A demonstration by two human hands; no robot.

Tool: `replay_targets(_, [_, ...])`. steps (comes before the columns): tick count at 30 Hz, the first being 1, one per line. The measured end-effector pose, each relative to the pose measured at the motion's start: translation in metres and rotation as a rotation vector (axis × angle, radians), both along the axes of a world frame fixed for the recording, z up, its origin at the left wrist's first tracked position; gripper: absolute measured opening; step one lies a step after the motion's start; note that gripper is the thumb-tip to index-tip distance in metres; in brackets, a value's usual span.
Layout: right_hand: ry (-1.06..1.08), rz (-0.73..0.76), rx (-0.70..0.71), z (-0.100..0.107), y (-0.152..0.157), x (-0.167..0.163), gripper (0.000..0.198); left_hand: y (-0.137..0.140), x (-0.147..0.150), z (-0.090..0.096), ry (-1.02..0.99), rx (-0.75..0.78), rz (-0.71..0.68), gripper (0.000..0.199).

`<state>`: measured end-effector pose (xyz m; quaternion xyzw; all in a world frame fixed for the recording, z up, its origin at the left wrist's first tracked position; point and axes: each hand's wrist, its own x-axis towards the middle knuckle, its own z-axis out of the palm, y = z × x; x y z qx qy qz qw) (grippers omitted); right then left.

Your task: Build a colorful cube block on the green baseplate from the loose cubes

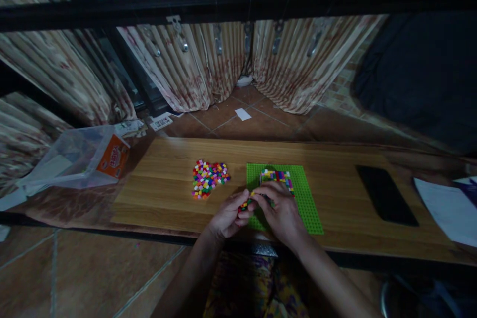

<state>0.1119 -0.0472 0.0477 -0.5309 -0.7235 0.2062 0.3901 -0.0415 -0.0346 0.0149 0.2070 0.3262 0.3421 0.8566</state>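
My left hand (231,213) is closed around several small coloured toy bricks (245,204), which show between its fingers. My right hand (279,208) meets it over the left edge of a green studded baseplate (307,208), its thumb and forefinger pinching a small yellow brick (252,193). Rows of multicoloured bricks (276,175) sit on the upper part of the baseplate, partly hidden behind my right hand. To the left on the wooden table lies a loose pile of small bricks (209,177) in mixed colours.
A black flat slab (386,195) lies on the wooden table (160,179) at the right, with white papers (443,208) beyond it. At the left stands a clear plastic box (82,154) with an orange label. Striped curtains (208,64) hang behind a dark horizontal bar (231,5).
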Motion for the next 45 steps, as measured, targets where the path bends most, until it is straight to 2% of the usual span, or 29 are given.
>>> replay_targets(5, [0.050, -0.147, 0.052, -0.004, 0.011, 0.029, 0.017, 0.001, -0.002, 0.001, -0.019, -0.022, -0.018, 0.036])
replay_targets(10, [-0.009, -0.244, 0.070, -0.010, 0.034, 0.051, 0.023, 0.001, -0.003, 0.000, -0.027, -0.021, -0.009, 0.035])
replay_targets(17, [-0.079, -0.195, 0.076, -0.017, 0.056, 0.045, 0.022, 0.001, -0.004, -0.001, -0.018, -0.006, -0.010, 0.034])
replay_targets(30, [-0.200, -0.084, 0.105, -0.015, 0.062, 0.044, 0.024, 0.000, -0.005, -0.003, -0.008, -0.007, -0.006, 0.035])
replay_targets(38, [-0.286, 0.044, 0.014, -0.003, 0.070, 0.045, 0.028, 0.003, -0.005, -0.002, -0.009, -0.005, -0.021, 0.033])
replay_targets(45, [-0.279, 0.036, -0.005, -0.007, 0.069, 0.044, 0.028, 0.004, -0.005, -0.003, -0.015, -0.019, -0.033, 0.033])
